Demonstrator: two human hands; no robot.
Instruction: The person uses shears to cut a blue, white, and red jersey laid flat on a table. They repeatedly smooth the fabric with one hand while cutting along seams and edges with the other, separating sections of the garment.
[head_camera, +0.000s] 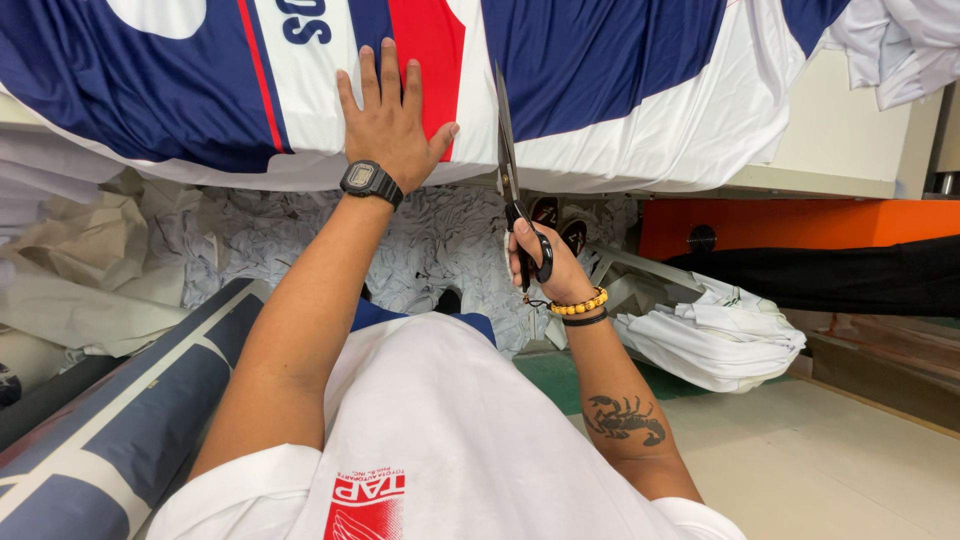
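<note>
While the printed fabric (600, 90) — navy, white and red panels — lies over the table edge, the left hand (392, 125) presses it flat, fingers spread, holding nothing. The right hand (545, 262) is closed around black scissors (510, 170), blades entering the white band: cutting appears underway, calling for steady forward strokes. Crumpled white offcuts (440, 240) lie below; an orange panel (790, 225) sits right.
</note>
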